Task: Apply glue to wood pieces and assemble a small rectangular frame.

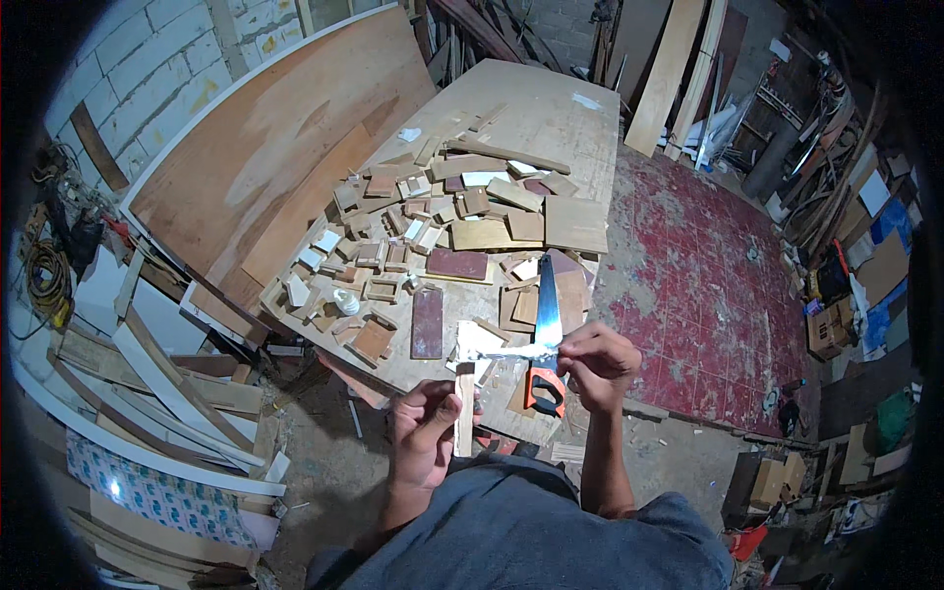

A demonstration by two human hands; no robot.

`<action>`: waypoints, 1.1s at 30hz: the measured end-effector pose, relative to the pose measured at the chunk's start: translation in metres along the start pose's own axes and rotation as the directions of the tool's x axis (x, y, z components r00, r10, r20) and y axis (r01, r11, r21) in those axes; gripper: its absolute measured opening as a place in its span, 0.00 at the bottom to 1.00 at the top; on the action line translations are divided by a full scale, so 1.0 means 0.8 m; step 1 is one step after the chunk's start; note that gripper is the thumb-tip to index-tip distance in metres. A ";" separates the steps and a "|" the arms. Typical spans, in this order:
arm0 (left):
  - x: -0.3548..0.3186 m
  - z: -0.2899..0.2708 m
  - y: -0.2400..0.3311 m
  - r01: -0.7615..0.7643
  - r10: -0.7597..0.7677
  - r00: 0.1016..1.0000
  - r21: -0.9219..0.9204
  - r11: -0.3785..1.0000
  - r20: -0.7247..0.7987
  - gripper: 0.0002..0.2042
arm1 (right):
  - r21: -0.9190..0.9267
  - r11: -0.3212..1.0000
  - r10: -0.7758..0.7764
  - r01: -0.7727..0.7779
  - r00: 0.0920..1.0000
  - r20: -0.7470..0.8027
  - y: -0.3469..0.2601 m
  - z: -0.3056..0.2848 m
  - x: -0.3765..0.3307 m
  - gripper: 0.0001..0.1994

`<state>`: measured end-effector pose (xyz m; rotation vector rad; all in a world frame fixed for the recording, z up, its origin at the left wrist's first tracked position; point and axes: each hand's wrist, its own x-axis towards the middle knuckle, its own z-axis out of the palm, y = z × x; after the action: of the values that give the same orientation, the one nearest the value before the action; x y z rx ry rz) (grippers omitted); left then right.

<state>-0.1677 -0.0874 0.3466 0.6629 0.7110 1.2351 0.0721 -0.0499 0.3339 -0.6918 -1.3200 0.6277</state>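
My left hand (427, 429) is closed around a narrow wooden strip (464, 401), held upright above the near edge of the table. Strong light whitens the strip's upper end. My right hand (600, 364) pinches one end of a thin whitish stick (519, 352), whose other end reaches across to the top of the strip. Glare hides what coats the stick and whether the two touch. Just beyond, a handsaw (548, 305) with an orange and black handle lies on the table, blade pointing away. A dark reddish board (427, 323) lies left of the saw.
The plywood-topped table (551, 103) carries many small wooden offcuts and box-like pieces (377, 339), plus a small white bottle (346, 302). A large plywood panel (265, 147) leans at the left. Curved wood strips (187, 393) are piled near left; red tiled flooring (708, 295) spreads to the right.
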 end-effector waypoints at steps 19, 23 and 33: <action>-0.054 -0.008 -0.007 -0.111 0.105 0.991 -0.079 0.991 -0.079 0.10 | 0.076 0.996 -0.066 0.053 0.982 0.179 -0.004 0.033 0.006 0.09; -0.042 -0.036 0.015 -0.111 0.111 0.994 -0.026 0.993 0.005 0.10 | -0.064 0.995 -0.071 0.077 0.993 0.091 -0.005 0.052 0.004 0.10; -0.027 -0.109 0.062 -0.087 0.085 0.996 -0.088 0.992 -0.026 0.08 | -0.157 0.981 -0.086 0.110 0.985 0.148 0.002 0.148 -0.018 0.09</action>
<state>-0.2699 -0.0929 0.3341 0.6125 0.6474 1.3480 -0.0469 -0.0487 0.3367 -0.7216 -1.5409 0.4980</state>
